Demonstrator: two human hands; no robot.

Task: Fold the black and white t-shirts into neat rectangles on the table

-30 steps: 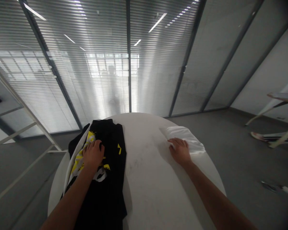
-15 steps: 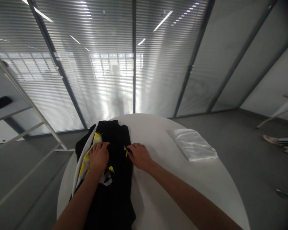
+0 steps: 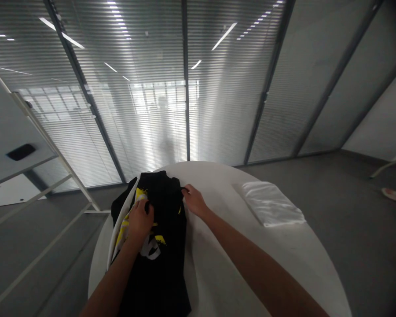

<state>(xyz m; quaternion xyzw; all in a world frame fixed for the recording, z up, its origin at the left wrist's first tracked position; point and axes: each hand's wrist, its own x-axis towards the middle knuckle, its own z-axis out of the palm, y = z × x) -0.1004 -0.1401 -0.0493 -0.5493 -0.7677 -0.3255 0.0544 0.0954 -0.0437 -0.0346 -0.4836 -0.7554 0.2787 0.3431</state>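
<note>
A black shirt (image 3: 165, 273) with a yellow, white and grey print lies partly folded on the white round table (image 3: 224, 268). My left hand (image 3: 141, 220) rests over the print with thumb and fingers closed on a pinch of the black cloth. At the shirt's right edge, my right hand (image 3: 194, 199) grips a bit of the fabric between thumb and fingers, lifting it slightly. A white strip of the shirt shows along its left side. Both forearms hide part of the shirt and tabletop.
A flat, clear plastic bag (image 3: 272, 204) with a whitish look lies at the table's right. To the left stands a white-framed board (image 3: 16, 132) with a dark eraser-like object on it. Blinds (image 3: 218, 101) behind glass line the far wall. A shoe (image 3: 395, 194) shows at far right.
My right hand has moved up along the shirt's right edge and now pulls the cloth outward. My left hand has gone from lying spread on the print to pinching the fabric.
</note>
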